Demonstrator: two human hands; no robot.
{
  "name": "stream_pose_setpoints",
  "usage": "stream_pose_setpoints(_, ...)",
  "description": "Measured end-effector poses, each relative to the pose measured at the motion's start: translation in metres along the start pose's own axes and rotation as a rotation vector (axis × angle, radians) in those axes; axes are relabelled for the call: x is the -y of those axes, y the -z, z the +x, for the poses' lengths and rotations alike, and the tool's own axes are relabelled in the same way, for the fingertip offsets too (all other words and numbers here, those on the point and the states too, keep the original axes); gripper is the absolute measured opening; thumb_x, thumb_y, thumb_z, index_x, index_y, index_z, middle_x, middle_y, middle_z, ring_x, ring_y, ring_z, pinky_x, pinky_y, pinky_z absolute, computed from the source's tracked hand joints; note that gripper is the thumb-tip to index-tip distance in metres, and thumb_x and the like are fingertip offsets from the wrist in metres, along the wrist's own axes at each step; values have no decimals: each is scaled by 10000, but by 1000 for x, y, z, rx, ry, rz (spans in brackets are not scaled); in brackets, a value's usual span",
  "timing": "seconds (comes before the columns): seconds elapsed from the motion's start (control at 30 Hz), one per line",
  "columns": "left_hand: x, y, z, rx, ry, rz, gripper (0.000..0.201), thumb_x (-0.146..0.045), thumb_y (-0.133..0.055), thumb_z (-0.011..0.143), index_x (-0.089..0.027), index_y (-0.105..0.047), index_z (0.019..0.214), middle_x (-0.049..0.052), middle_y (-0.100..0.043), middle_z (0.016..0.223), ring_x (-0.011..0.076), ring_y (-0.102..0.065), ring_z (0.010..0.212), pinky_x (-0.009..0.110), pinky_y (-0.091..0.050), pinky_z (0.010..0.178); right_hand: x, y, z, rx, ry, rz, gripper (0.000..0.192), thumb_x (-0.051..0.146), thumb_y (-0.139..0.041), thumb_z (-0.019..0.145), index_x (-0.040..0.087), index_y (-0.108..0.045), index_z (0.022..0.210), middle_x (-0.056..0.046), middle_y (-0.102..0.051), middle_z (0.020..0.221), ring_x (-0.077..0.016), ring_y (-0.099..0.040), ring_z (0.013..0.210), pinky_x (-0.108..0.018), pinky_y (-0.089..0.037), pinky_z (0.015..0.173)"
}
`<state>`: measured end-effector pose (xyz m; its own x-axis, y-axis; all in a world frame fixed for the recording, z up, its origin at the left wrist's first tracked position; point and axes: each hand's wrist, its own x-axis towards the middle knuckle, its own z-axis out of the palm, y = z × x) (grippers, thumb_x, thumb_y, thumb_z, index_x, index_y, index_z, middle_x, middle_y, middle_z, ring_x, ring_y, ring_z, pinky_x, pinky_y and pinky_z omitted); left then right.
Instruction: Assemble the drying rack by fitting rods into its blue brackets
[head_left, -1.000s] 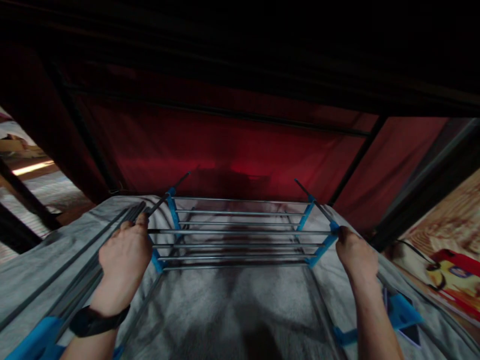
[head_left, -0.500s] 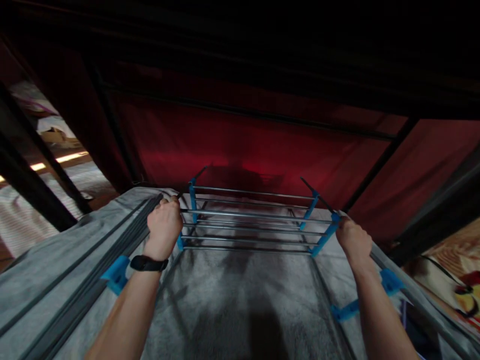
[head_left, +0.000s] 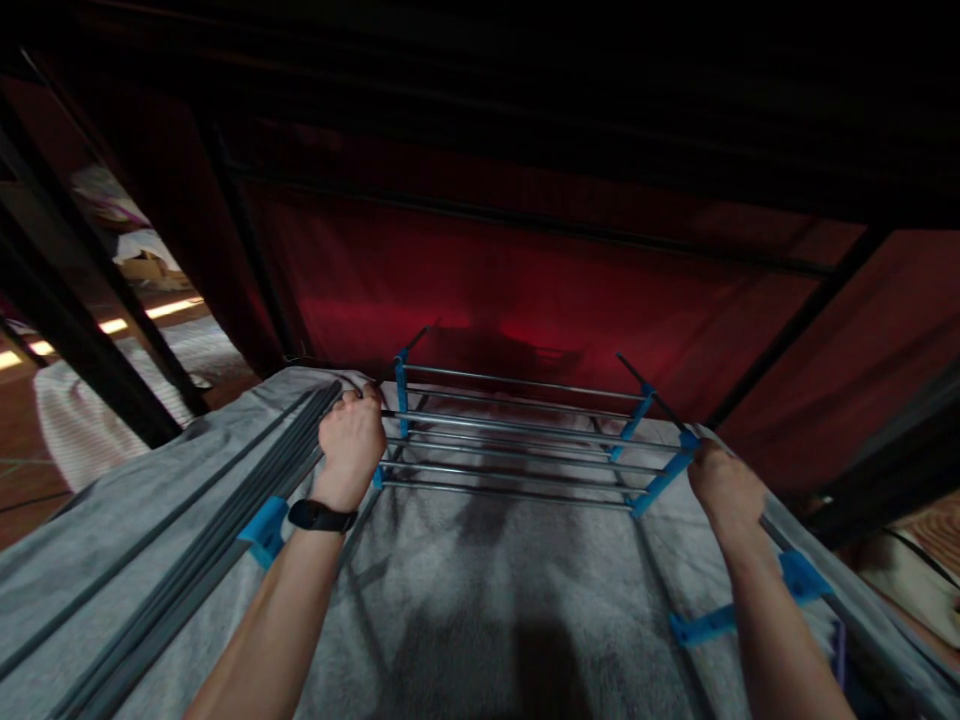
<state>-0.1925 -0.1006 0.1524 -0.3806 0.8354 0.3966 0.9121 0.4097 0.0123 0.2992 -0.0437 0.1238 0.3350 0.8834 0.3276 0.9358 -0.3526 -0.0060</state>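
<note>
A partly assembled rack (head_left: 525, 452) of thin metal tubes and blue plastic brackets stands on grey cloth. My left hand (head_left: 352, 435), with a black band on its wrist, is closed around the rack's near left corner and hides the bracket there. At the near right corner, my right hand (head_left: 726, 482) is wrapped about the end of the blue bracket (head_left: 664, 472). Long side tubes run toward me on both sides. Lower down, they carry more blue brackets, one (head_left: 264, 532) beside my left forearm and another (head_left: 705, 624) by my right forearm.
Several loose grey tubes (head_left: 247, 500) lie bundled on the grey cloth (head_left: 480, 590) at left. Behind the rack hangs red fabric (head_left: 450, 260) on a dark frame with black posts (head_left: 247, 240). A striped cloth (head_left: 97, 410) drapes at far left.
The view has shifted, so the rack, hands and surroundings appear a little farther right. Both hands keep their grip on the rack's near corners.
</note>
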Motion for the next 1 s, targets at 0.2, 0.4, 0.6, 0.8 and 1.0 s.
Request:
stream_pose_setpoints(0.2,-1,7,-1,20,34,-38,426,-127,-325,925,-87,-574,1269,227,-640,1057,344,-682,961,386,-524,747,2,6,6,-5,4,9,408,261,-345,965,139,-639,1219,-216,-713,973,-317,-715,889,-413,-527,769)
stream_pose_setpoints(0.4,-6,3,3,18,-7,23,442,-96,-292,925,-43,-546,1283,241,-639,1063,337,-669,987,373,-524,757,7,-1,8,10,-3,-9,407,206,-312,968,96,-654,1159,-215,-713,936,-299,-722,879,-394,-524,772)
stream_pose_setpoints(0.6,-7,-8,3,-49,-46,71,485,-99,-236,937,1,-504,1329,263,-628,1073,366,-650,997,399,-515,750,8,-12,3,-131,23,-79,413,175,-291,966,70,-683,1047,-216,-690,816,-336,-721,802,-406,-508,698)
stream_pose_setpoints(0.8,-8,-5,2,-2,-8,40,504,-66,-324,896,-32,-495,1368,249,-630,1107,343,-651,1033,378,-517,776,5,-21,0,-172,43,-116,459,172,-261,954,30,-693,1014,-230,-668,780,-338,-712,752,-415,-500,677)
stream_pose_setpoints(1.0,-5,-7,8,-2,16,-19,473,-88,-350,900,-76,-534,1336,223,-635,1085,321,-676,971,383,-534,762,1,-20,0,-136,72,-108,435,183,-308,927,31,-686,1079,-244,-673,788,-336,-702,727,-408,-500,639)
